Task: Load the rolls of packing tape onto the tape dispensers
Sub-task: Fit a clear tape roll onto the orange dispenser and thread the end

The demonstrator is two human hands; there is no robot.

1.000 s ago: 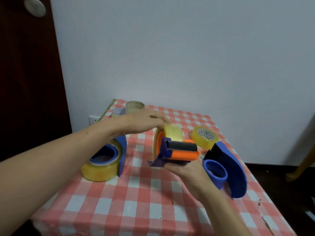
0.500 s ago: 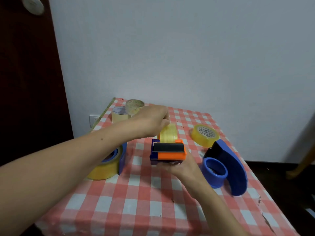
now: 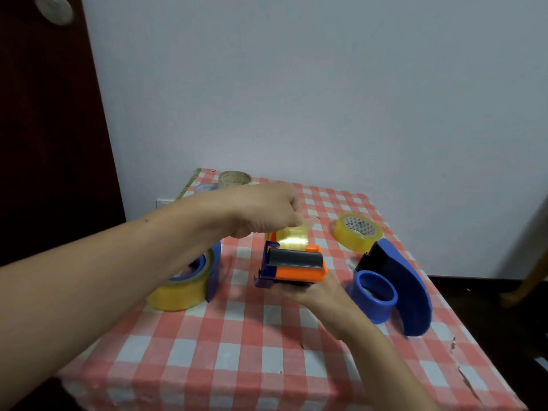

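An orange and purple tape dispenser (image 3: 292, 266) with a yellow tape roll (image 3: 292, 238) mounted in it is held from below by my right hand (image 3: 315, 289) above the table's middle. Over the roll, my left hand (image 3: 267, 210) pinches the clear free end of the tape (image 3: 308, 222) at its fingertips. A blue dispenser (image 3: 394, 284) with a bare blue hub lies to the right. Another blue dispenser (image 3: 215, 268) loaded with a large yellow roll (image 3: 181, 287) lies to the left. A loose yellow roll (image 3: 357, 231) sits at the back right.
The table (image 3: 237, 345) has a red and white checked cloth and stands against a pale wall. Two more tape rolls (image 3: 234, 179) sit at its back left corner. A dark door is on the left. The floor drops away past the right edge.
My right hand has turned the orange dispenser so that its roller faces me. My left hand has closed on the tape end and drawn it up off the roll.
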